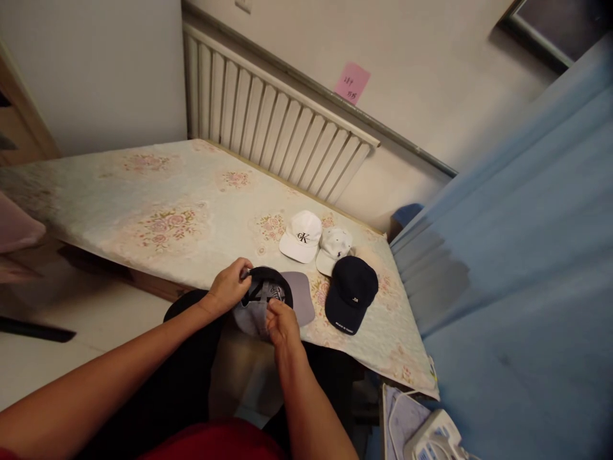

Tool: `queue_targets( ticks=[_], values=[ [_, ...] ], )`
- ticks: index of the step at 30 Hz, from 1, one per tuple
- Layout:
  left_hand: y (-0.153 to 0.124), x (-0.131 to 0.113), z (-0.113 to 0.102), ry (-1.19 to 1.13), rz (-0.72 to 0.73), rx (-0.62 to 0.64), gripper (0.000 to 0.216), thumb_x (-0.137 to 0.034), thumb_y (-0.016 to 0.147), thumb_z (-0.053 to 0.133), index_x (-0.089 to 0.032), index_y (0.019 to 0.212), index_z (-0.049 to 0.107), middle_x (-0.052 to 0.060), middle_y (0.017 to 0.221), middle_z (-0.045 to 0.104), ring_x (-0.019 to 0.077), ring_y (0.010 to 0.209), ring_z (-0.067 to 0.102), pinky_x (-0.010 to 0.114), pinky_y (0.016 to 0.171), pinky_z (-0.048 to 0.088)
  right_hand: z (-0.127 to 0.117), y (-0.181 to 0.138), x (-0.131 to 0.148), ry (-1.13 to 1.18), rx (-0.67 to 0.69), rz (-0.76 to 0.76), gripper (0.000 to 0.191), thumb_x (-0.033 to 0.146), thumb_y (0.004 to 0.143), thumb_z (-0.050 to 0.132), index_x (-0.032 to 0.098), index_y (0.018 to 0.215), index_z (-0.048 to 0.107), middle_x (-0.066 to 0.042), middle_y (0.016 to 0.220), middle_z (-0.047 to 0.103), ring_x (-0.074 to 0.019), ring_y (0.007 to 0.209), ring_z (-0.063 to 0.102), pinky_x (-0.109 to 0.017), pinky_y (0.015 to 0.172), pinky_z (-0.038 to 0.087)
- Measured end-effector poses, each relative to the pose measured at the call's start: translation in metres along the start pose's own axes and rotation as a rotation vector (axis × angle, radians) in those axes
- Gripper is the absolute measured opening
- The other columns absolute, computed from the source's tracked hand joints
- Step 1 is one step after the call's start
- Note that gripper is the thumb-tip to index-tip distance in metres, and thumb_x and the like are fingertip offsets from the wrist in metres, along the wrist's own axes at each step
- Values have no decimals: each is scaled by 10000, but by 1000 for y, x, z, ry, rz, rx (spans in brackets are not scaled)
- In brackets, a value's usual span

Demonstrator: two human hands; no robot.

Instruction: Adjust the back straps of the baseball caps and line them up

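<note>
A grey baseball cap [299, 295] is held at the table's near edge, its open underside turned toward me and its brim pointing right. My left hand [230, 284] pinches the cap's rim on the left side. On the near right side of the rim, my right hand [283, 321] is closed on the cap, its fingertips partly hidden. Just beyond lie a white cap with black letters [302, 236], a second white cap with a small dark logo [334, 249], and a dark navy cap [355, 287], which is closest to my right hand.
The caps rest on a table with a floral cloth [201, 191]. Behind it is a white radiator [272, 121], with a pink note [353, 82] above. A blue curtain [517, 255] hangs at the right. A white device with a cable [435, 437] sits at lower right.
</note>
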State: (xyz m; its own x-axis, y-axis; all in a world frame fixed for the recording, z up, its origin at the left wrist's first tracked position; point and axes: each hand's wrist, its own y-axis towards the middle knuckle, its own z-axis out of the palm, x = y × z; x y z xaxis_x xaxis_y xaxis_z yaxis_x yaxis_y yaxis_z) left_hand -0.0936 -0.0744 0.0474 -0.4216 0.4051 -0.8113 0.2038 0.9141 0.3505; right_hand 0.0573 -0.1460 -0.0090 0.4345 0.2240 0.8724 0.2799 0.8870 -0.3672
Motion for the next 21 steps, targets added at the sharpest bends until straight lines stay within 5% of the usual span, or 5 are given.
queue_targets(
  ticks=[5, 13, 21],
  values=[
    [5, 2, 0, 157, 304, 278, 306, -116, 751, 403, -199, 962, 609, 52, 976, 635, 186, 928, 585, 299, 852, 435, 11, 0, 2, 83, 65, 126, 305, 262, 574, 733, 181, 823, 576, -26, 629, 676, -161, 510, 605, -261, 471, 453],
    [16, -16, -16, 156, 267, 570, 182, -133, 716, 445, -179, 811, 593, -11, 727, 595, 133, 673, 540, 227, 659, 389, 6, -25, 18, 107, 171, 58, 322, 139, 537, 687, 159, 856, 647, 10, 611, 679, -121, 539, 594, -214, 518, 450],
    [12, -26, -26, -55, 263, 902, 361, -91, 712, 452, -183, 1039, 571, -6, 810, 613, 123, 732, 556, 193, 660, 385, -12, -50, 40, 156, 201, -136, 295, 124, 551, 672, 171, 840, 637, 31, 620, 662, -112, 536, 597, -268, 664, 505]
  ],
)
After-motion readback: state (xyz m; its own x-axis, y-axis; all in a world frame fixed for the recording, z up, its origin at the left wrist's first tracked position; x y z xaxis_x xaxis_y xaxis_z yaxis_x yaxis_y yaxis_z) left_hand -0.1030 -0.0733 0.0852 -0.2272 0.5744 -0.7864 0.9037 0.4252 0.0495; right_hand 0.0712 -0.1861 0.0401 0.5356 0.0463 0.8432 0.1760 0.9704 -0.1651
